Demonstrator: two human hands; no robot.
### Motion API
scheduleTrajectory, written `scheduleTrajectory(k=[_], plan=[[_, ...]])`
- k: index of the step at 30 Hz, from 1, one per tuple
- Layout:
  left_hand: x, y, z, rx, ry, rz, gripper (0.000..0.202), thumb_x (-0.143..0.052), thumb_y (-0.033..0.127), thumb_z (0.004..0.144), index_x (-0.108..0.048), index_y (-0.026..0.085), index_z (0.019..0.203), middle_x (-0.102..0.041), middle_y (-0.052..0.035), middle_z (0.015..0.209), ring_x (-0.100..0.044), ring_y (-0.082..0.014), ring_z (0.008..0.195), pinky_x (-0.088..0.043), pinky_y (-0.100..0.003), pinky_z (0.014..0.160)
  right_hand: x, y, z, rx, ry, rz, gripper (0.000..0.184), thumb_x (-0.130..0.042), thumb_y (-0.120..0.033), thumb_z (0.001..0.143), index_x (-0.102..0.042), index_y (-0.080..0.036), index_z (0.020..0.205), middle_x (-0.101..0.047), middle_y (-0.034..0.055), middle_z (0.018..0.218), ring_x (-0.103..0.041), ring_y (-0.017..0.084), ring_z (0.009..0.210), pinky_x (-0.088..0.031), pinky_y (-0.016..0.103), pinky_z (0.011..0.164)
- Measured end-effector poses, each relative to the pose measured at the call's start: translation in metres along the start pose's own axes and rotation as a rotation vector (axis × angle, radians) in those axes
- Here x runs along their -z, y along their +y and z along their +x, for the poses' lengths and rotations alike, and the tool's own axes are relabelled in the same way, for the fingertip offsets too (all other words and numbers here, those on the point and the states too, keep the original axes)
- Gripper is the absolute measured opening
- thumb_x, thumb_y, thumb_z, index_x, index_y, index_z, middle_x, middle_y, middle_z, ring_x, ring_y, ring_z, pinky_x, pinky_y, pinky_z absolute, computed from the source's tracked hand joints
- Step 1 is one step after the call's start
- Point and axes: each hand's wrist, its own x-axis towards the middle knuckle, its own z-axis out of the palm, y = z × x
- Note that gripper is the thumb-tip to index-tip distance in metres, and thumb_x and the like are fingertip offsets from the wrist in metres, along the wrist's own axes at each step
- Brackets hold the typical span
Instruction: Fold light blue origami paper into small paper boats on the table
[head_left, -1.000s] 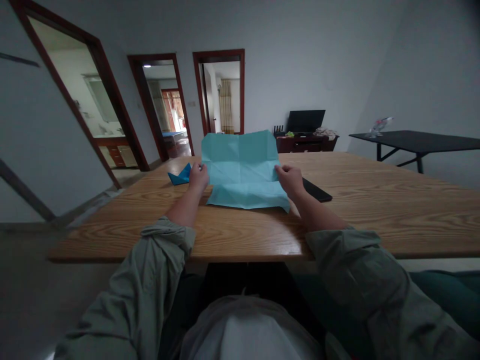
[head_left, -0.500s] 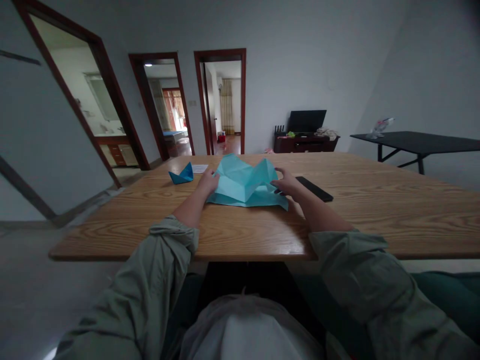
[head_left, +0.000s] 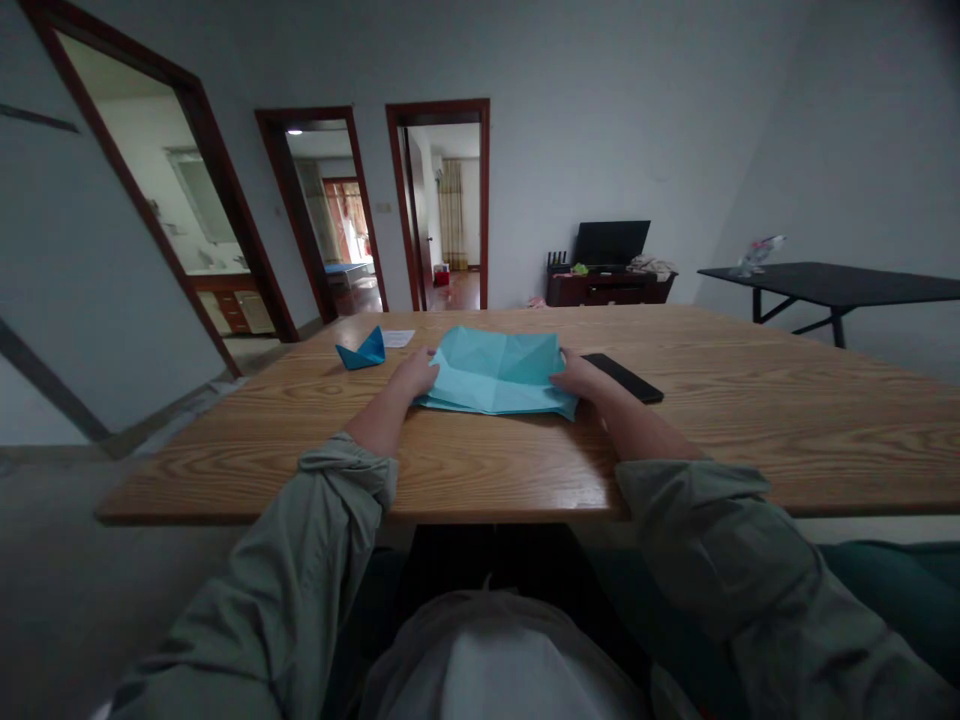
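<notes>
A folded sheet of light-blue paper [head_left: 496, 375] lies flat on a wood-grain table [head_left: 495, 470], directly between the two hands and slightly beyond them. Its surface shows diagonal crease lines, and a lower layer projects along the near edge, ending in a corner beneath the right hand.

Hand state: the left hand [head_left: 411, 375] rests palm-down, its fingers [head_left: 429, 360] lying on the sheet's left edge. The right hand [head_left: 577, 375] mirrors it at the right edge. Both are open, with no closed grip visible; any thumb contact under the paper cannot be confirmed from this view.

Handling assessment: the sheet appears light, thin and soft — a low-stiffness item that offers little resistance. The layers may spring apart if released, and the sheet may slide on the glossy tabletop unless pinned. The recommended hold is at the two side edges, where the hands already lie, using light finger pressure to avoid unintended creases.

Nearby items: a small blue paper boat [head_left: 361, 350] and a white paper slip [head_left: 398, 338] lie beyond the left hand; a black smartphone [head_left: 622, 377] lies just beyond the right hand.
</notes>
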Motion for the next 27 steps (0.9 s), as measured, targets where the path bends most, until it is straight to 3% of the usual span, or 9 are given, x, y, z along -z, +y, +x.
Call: scheduleTrajectory(k=[4, 11, 15, 17, 20, 22, 24, 27], plan=[[0.004, 0.0, 0.0, 0.009, 0.043, 0.026, 0.037, -0.05, 0.031, 0.082, -0.054, 0.021, 0.118, -0.061, -0.0115, 0.117, -0.058, -0.0239, 0.106, -0.043, -0.03, 0.085, 0.0, -0.004, -0.003, -0.025, -0.038, 0.022, 0.085, -0.063, -0.028, 0.069, -0.024, -0.012, 0.142, -0.059, 0.0178, 0.118, -0.06, 0.028, 0.099, -0.046, 0.035, 0.083], [0.005, -0.005, 0.003, 0.059, -0.103, 0.196, 0.031, -0.053, 0.028, 0.077, -0.063, 0.026, 0.106, -0.063, -0.0084, 0.113, -0.059, -0.0236, 0.101, -0.044, -0.032, 0.085, 0.001, -0.008, -0.006, -0.074, -0.102, -0.111, 0.088, -0.063, -0.031, 0.069, -0.02, -0.009, 0.143, -0.055, 0.0221, 0.121, -0.057, 0.03, 0.104, -0.045, 0.036, 0.083], [0.004, 0.0, -0.002, 0.029, -0.079, 0.313, 0.038, -0.052, 0.028, 0.077, -0.059, 0.029, 0.114, -0.056, -0.0098, 0.122, -0.052, -0.0293, 0.11, -0.042, -0.043, 0.09, 0.004, -0.016, -0.013, -0.053, -0.107, -0.22, 0.071, -0.057, -0.036, 0.074, -0.033, -0.021, 0.139, -0.054, 0.017, 0.124, -0.054, 0.032, 0.108, -0.043, 0.042, 0.084], [-0.001, 0.009, -0.009, -0.06, -0.053, 0.385, 0.041, -0.049, 0.026, 0.078, -0.057, 0.029, 0.118, -0.05, -0.0099, 0.13, -0.044, -0.0332, 0.119, -0.035, -0.051, 0.096, 0.003, -0.023, -0.018, -0.041, -0.035, -0.319, 0.059, -0.055, -0.036, 0.076, -0.043, -0.024, 0.133, -0.05, 0.0163, 0.128, -0.048, 0.035, 0.114, -0.04, 0.049, 0.087], [-0.015, 0.029, -0.02, -0.281, -0.128, 0.429, 0.045, -0.044, 0.026, 0.082, -0.05, 0.032, 0.126, -0.034, -0.0048, 0.145, -0.026, -0.0357, 0.132, -0.02, -0.06, 0.103, -0.007, -0.035, -0.025, 0.074, 0.041, -0.438, 0.046, -0.048, -0.032, 0.081, -0.052, -0.024, 0.126, -0.046, 0.0167, 0.131, -0.04, 0.039, 0.119, -0.032, 0.058, 0.091], [-0.025, 0.043, -0.026, -0.396, -0.193, 0.396, 0.048, -0.039, 0.031, 0.086, -0.042, 0.032, 0.134, -0.024, -0.0024, 0.15, -0.017, -0.0355, 0.136, -0.015, -0.061, 0.105, -0.018, -0.044, -0.028, 0.2, -0.022, -0.423, 0.043, -0.041, -0.032, 0.085, -0.052, -0.025, 0.126, -0.049, 0.0161, 0.129, -0.041, 0.037, 0.119, -0.029, 0.058, 0.094], [-0.032, 0.055, -0.029, -0.434, -0.266, 0.337, 0.052, -0.032, 0.04, 0.089, -0.032, 0.031, 0.14, -0.019, -0.0021, 0.152, -0.013, -0.0342, 0.138, -0.013, -0.059, 0.107, -0.029, -0.051, -0.028, 0.311, -0.155, -0.362, 0.046, -0.033, -0.036, 0.089, -0.047, -0.027, 0.132, -0.045, 0.014, 0.135, -0.04, 0.033, 0.122, -0.028, 0.056, 0.097], [-0.039, 0.065, -0.03, -0.396, -0.377, 0.272, 0.058, -0.022, 0.049, 0.09, -0.023, 0.028, 0.144, -0.015, -0.0033, 0.153, -0.012, -0.0333, 0.138, -0.013, -0.058, 0.107, -0.041, -0.057, -0.025, 0.383, -0.249, -0.303, 0.051, -0.023, -0.04, 0.092, -0.034, -0.025, 0.14, -0.033, 0.012, 0.146, -0.031, 0.033, 0.131, -0.024, 0.058, 0.1]])
